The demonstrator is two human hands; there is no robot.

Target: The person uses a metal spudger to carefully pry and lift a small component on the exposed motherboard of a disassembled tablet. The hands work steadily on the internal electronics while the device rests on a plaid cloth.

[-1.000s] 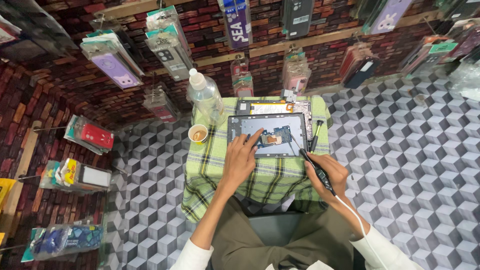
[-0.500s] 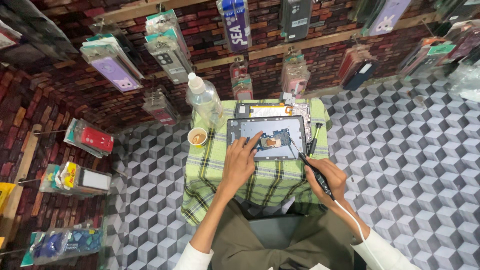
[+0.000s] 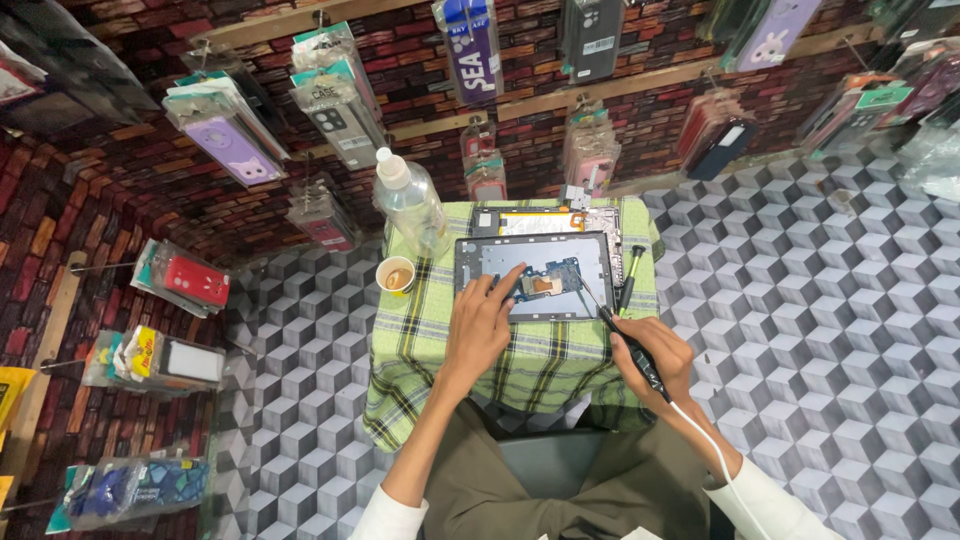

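An opened tablet (image 3: 535, 272) lies on a small table with a green plaid cloth (image 3: 430, 335), its grey inner frame and a small circuit board showing. My left hand (image 3: 482, 325) rests flat on the tablet's near left part, forefinger stretched toward the board. My right hand (image 3: 652, 355) grips a black corded pen-like tool (image 3: 622, 335) whose thin tip points at the tablet's right side. A white cord runs from the tool back along my right arm.
A clear plastic bottle (image 3: 410, 205) and a small paper cup (image 3: 395, 275) stand at the table's left. Another opened device part (image 3: 550, 220) lies behind the tablet, a screwdriver (image 3: 630, 275) to its right. Packaged phone cases hang on the brick-pattern walls all around.
My left hand has shifted slightly on the tablet, its forefinger now reaching closer to the circuit board. My right hand with the tool has stayed in much the same place.
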